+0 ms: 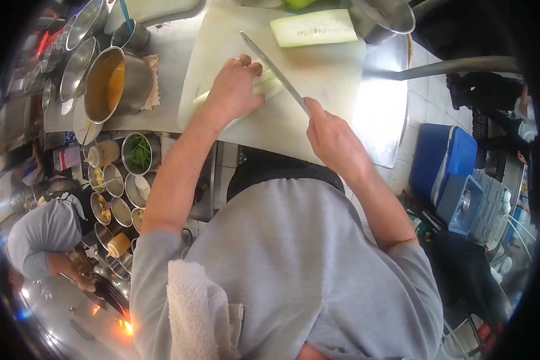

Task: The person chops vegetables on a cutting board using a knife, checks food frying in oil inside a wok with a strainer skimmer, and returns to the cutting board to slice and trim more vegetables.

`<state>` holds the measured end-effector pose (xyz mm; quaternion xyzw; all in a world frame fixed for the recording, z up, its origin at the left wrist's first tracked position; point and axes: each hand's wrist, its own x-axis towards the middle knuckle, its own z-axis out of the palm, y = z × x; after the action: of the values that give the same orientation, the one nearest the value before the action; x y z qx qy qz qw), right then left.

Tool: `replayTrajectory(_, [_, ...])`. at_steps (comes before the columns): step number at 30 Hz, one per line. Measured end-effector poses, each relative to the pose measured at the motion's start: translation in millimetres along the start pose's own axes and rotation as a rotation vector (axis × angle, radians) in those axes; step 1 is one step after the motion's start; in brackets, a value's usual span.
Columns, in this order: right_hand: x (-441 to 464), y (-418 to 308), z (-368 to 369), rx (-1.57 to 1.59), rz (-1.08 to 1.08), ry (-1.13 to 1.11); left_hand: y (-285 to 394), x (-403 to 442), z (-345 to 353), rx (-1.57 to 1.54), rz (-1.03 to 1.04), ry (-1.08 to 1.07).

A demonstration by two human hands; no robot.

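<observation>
My right hand (335,135) is wrapped round the handle of a long kitchen knife (276,73). Its blade slants up and to the left, over the white cutting board (336,96). My left hand (237,87) has its fingers curled down on a pale green zucchini piece (271,87) lying on the board, partly hidden under the hand. The blade passes just right of the left fingertips; whether it touches the zucchini I cannot tell. A larger zucchini slab (312,29), cut face with seeds up, lies at the board's far right.
A metal pot (117,84) with orange liquid stands left of the board. Below it are several metal containers, one with green strips (141,153). Another metal pot (383,18) is at the far right. A co-worker (48,237) bends near flames at left. A blue cooler (441,159) sits right.
</observation>
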<state>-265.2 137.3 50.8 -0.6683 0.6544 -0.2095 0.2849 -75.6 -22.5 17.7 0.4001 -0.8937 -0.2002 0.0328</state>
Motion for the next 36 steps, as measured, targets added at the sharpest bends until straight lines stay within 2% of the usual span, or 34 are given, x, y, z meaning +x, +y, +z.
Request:
replayTrajectory(6, [-12,-5,-8,-0.054,0.059,-0.117,4,3,-3,0.022,-0.018,-0.037])
replayTrajectory(9, [-15,-10,-12,-0.062,0.09,-0.151,0,1,4,-0.01,0.02,0.045])
replayTrajectory(11, [-12,-9,-10,-0.066,0.09,-0.163,1,1,4,-0.003,0.006,0.029])
replayTrajectory(17, [48,18,36,-0.041,0.095,-0.126,-5,-5,0,-0.08,0.039,0.036])
replayTrajectory(21, [67,20,33,-0.027,0.032,-0.014,-10,-7,-5,-0.149,0.036,0.015])
replayTrajectory(24, [53,4,11,-0.018,0.013,-0.003,-6,-9,-11,-0.13,0.029,0.068])
replayTrajectory(26, [44,-2,5,-0.02,0.007,-0.013,-10,-5,-9,-0.135,0.037,0.027])
replayTrajectory(33, [-10,-12,-11,-0.05,0.094,-0.152,-13,2,-1,-0.058,0.042,-0.024])
replayTrajectory(36, [-18,-13,-14,-0.039,0.146,-0.181,-10,1,1,-0.111,0.027,0.036])
